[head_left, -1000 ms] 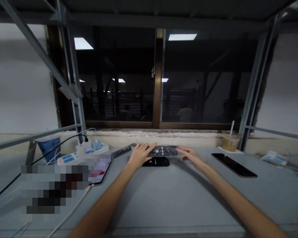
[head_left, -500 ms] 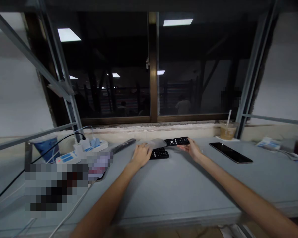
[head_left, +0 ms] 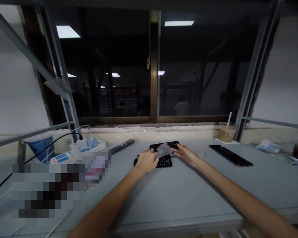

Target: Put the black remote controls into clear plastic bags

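Two black remote controls lie close together in the middle of the desk, the far remote control (head_left: 161, 145) and the near remote control (head_left: 166, 162); part of another dark edge shows at their left. A crumpled clear plastic sleeve (head_left: 164, 150) lies across them. Over the near remote rests my left hand (head_left: 146, 161), its curled fingers closed at the sleeve's left side. My right hand (head_left: 186, 154) has its thumb and fingers closed at the right end of the far remote, by the sleeve's edge. Both palms are turned away, so the exact finger contact is partly hidden.
A phone (head_left: 229, 155) lies to the right, with an iced drink cup (head_left: 227, 132) behind it. On the left are a power strip (head_left: 64, 157) with cables, a blue bin (head_left: 41, 148) and a dark wrapped item (head_left: 123, 146). Metal posts flank the window.
My right hand has moved slightly left and down with the far remote, which now lies behind the near one. My left hand has shifted right and nearer; the sleeve has moved over the remotes.
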`<action>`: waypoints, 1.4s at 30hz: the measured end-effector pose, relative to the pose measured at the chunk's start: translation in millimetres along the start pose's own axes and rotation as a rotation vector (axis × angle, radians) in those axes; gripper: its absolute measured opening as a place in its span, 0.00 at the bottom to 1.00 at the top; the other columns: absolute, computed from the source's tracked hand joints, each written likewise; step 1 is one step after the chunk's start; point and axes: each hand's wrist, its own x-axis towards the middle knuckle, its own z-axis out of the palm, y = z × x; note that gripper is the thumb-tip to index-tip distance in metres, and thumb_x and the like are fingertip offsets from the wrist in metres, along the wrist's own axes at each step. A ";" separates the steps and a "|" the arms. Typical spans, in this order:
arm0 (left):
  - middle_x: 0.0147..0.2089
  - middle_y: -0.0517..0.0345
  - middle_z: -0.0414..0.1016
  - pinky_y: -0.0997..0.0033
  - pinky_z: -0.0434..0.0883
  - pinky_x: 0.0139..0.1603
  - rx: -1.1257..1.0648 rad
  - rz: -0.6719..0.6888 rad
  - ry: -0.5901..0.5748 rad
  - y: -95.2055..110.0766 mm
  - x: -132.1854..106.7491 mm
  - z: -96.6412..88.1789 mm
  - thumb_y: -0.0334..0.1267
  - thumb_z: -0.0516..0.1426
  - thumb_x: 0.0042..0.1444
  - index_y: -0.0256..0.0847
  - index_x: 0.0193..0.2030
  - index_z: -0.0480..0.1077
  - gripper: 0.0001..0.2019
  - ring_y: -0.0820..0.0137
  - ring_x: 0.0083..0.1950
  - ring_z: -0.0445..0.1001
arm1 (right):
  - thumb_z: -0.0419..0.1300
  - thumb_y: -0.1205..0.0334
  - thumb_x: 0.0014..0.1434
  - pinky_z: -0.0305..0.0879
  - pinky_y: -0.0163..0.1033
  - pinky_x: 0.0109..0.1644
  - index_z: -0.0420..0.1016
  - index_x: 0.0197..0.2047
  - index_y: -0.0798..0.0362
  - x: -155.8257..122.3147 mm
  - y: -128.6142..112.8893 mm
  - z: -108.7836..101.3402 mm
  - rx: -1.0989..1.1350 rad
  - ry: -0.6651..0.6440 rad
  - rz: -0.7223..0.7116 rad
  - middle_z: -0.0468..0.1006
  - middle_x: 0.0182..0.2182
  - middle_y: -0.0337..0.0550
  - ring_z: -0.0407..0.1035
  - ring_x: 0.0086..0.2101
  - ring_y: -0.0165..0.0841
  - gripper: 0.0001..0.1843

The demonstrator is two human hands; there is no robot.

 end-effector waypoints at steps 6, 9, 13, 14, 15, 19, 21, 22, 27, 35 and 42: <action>0.45 0.52 0.70 0.65 0.64 0.46 -0.050 -0.145 0.111 -10.1 1.5 1.3 0.35 0.47 0.57 0.39 0.47 0.65 0.13 0.65 0.45 0.69 | 0.61 0.60 0.46 0.65 0.35 0.33 0.71 0.38 0.52 -3.5 2.1 10.3 -0.092 -0.055 0.016 0.73 0.28 0.41 0.68 0.30 0.30 0.14; 0.47 0.54 0.69 0.65 0.62 0.48 -0.045 -0.144 0.147 -14.2 1.9 2.8 0.30 0.47 0.55 0.42 0.50 0.63 0.16 0.66 0.46 0.68 | 0.61 0.57 0.45 0.62 0.34 0.30 0.72 0.40 0.54 -4.5 2.5 14.1 -0.251 -0.128 -0.034 0.74 0.30 0.42 0.66 0.29 0.30 0.17; 0.48 0.54 0.67 0.64 0.60 0.48 -0.021 -0.087 0.151 -11.8 2.0 5.7 0.25 0.47 0.53 0.44 0.53 0.60 0.20 0.66 0.46 0.68 | 0.58 0.58 0.48 0.61 0.34 0.30 0.74 0.41 0.53 -5.4 2.1 15.9 -0.391 -0.201 -0.079 0.75 0.34 0.44 0.65 0.31 0.31 0.16; 0.48 0.53 0.67 0.64 0.59 0.48 -0.024 -0.087 0.149 -10.7 1.9 6.4 0.26 0.47 0.53 0.43 0.54 0.59 0.21 0.66 0.47 0.67 | 0.57 0.58 0.48 0.61 0.35 0.31 0.73 0.42 0.52 -6.0 1.2 16.0 -0.373 -0.191 -0.067 0.75 0.36 0.45 0.66 0.32 0.32 0.17; 0.48 0.52 0.67 0.64 0.59 0.47 -0.030 -0.090 0.151 -9.8 1.6 7.0 0.27 0.47 0.54 0.42 0.54 0.59 0.20 0.66 0.47 0.67 | 0.57 0.57 0.49 0.62 0.35 0.32 0.72 0.44 0.50 -6.7 -0.4 16.2 -0.332 -0.177 -0.046 0.74 0.38 0.46 0.67 0.34 0.33 0.18; 0.48 0.51 0.66 0.63 0.59 0.48 -0.068 -0.087 0.205 -7.6 -0.7 7.1 0.36 0.47 0.58 0.40 0.55 0.57 0.18 0.64 0.46 0.67 | 0.48 0.45 0.55 0.63 0.40 0.39 0.69 0.46 0.48 -10.6 -12.3 16.9 -0.144 -0.088 0.029 0.72 0.45 0.48 0.67 0.42 0.37 0.22; 0.47 0.52 0.67 0.63 0.58 0.48 -0.086 -0.060 0.228 -6.9 -1.9 5.6 0.39 0.45 0.59 0.41 0.55 0.59 0.17 0.65 0.45 0.67 | 0.42 0.41 0.56 0.62 0.43 0.43 0.66 0.50 0.47 -12.0 -19.5 16.7 -0.120 -0.008 0.030 0.72 0.46 0.48 0.67 0.44 0.39 0.27; 0.46 0.53 0.67 0.63 0.58 0.48 -0.090 -0.046 0.228 -6.3 -2.3 4.5 0.40 0.44 0.60 0.42 0.54 0.59 0.17 0.66 0.45 0.67 | 0.42 0.40 0.56 0.61 0.44 0.45 0.63 0.53 0.46 -12.5 -22.6 16.4 -0.131 0.030 0.010 0.72 0.47 0.48 0.66 0.46 0.39 0.29; 0.45 0.54 0.66 0.64 0.58 0.46 -0.081 -0.017 0.172 -3.5 -1.6 1.4 0.33 0.42 0.60 0.44 0.54 0.61 0.17 0.67 0.44 0.66 | 0.60 0.46 0.46 0.55 0.45 0.53 0.54 0.59 0.48 -18.2 -29.9 16.1 -0.506 0.106 -0.385 0.67 0.52 0.49 0.63 0.49 0.39 0.39; 0.46 0.53 0.67 0.62 0.59 0.47 -0.087 -0.072 0.151 -3.8 -0.9 4.8 0.32 0.43 0.59 0.43 0.53 0.62 0.17 0.65 0.45 0.67 | 0.59 0.55 0.50 0.52 0.49 0.56 0.63 0.56 0.46 -42.4 -30.8 43.5 -1.135 -0.200 -0.972 0.67 0.53 0.45 0.58 0.53 0.42 0.29; 0.57 0.47 0.60 0.60 0.56 0.56 -0.202 -0.094 0.244 -2.5 -0.6 5.9 0.40 0.46 0.58 0.40 0.62 0.49 0.25 0.61 0.60 0.56 | 0.47 0.70 0.59 0.66 0.42 0.45 0.73 0.46 0.49 -25.7 -30.2 26.0 -1.168 -0.162 -1.154 0.76 0.43 0.41 0.70 0.42 0.33 0.18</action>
